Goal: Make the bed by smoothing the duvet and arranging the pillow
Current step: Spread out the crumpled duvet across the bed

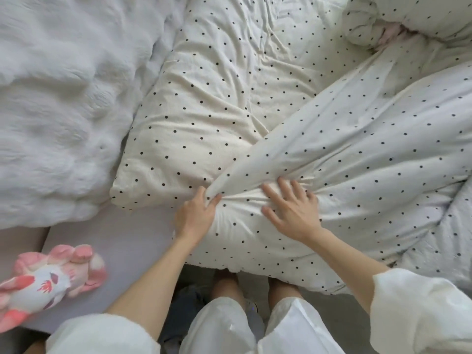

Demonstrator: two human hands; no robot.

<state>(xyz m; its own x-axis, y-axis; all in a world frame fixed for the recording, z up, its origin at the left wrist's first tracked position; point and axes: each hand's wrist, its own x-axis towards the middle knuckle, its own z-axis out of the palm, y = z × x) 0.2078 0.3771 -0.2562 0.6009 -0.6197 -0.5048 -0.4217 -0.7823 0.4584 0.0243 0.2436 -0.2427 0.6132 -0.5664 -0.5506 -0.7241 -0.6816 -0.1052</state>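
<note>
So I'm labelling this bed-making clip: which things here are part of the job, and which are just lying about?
Part of the job:
- white polka-dot duvet, bunched
- cream polka-dot pillow, partly under the duvet
- left hand, gripping a duvet fold
- right hand, fingers spread on the duvet

Lying about:
- pink and white plush toy
- fluffy white blanket

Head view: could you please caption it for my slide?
Left hand pinches the dotted duvet; right hand presses it.
</note>
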